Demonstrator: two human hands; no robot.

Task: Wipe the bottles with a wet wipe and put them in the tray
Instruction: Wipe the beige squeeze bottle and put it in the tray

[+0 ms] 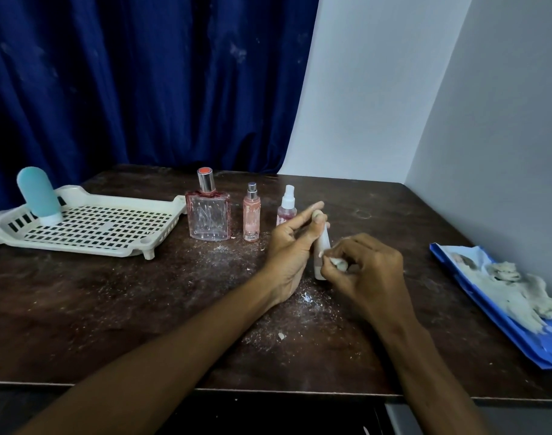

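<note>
My left hand (pixel 292 246) grips a small white bottle (pixel 322 246), held upright just above the dark table. My right hand (pixel 365 271) pinches a crumpled wet wipe (pixel 337 263) against the bottle's lower side. Three bottles stand in a row behind my hands: a square pink perfume bottle (pixel 208 215), a slim pink spray bottle (pixel 252 219) and a small spray bottle with a white nozzle (pixel 287 207). A white slotted tray (pixel 111 243) sits at the left. A teal squeeze bottle (pixel 39 194) stands cap-down in its far left corner.
A blue wet-wipe pack (pixel 513 334) lies at the table's right edge with used, crumpled wipes (pixel 516 293) piled on it. White crumbs and dust are scattered over the table (pixel 142 324) around my hands. A blue curtain hangs behind, and a white wall stands close on the right.
</note>
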